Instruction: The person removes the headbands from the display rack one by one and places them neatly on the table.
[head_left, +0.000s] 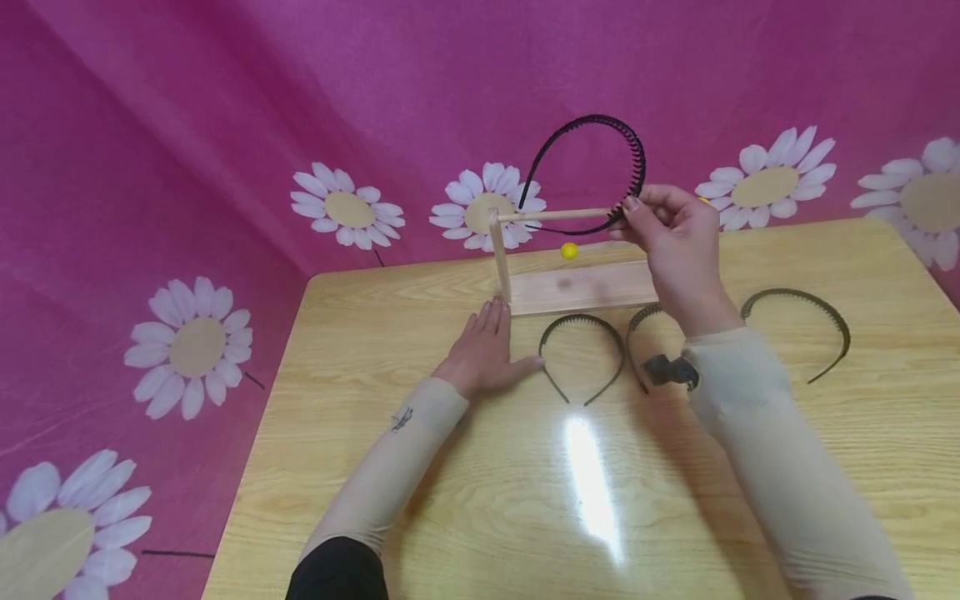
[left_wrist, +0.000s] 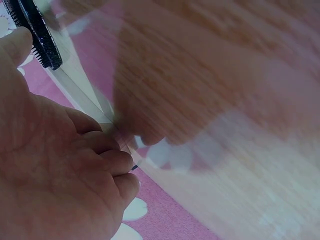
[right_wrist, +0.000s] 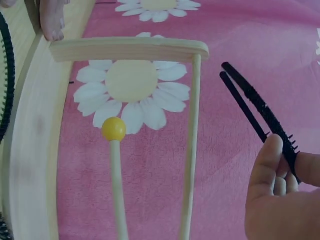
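A black toothed headband [head_left: 592, 121] is pinched between the thumb and fingers of my right hand [head_left: 678, 250]. In the head view it stands above the top rod of a pale wooden rack [head_left: 498, 258]; in the right wrist view this headband [right_wrist: 257, 102] is apart from the rod [right_wrist: 192, 145]. My left hand [head_left: 483, 350] lies with straight fingers at the left end of the rack's base [head_left: 581, 287]. Its thumb is at the edge of a second headband [head_left: 621, 337] on the table, also seen beside the thumb in the left wrist view.
Two more black headbands lie on the table, one [head_left: 633, 333] partly behind my right hand, the other [head_left: 843, 325] farther right. A lower rod with a yellow ball end [right_wrist: 114, 129] belongs to the rack. A pink flowered cloth [head_left: 420, 83] hangs behind the wooden table [head_left: 480, 483].
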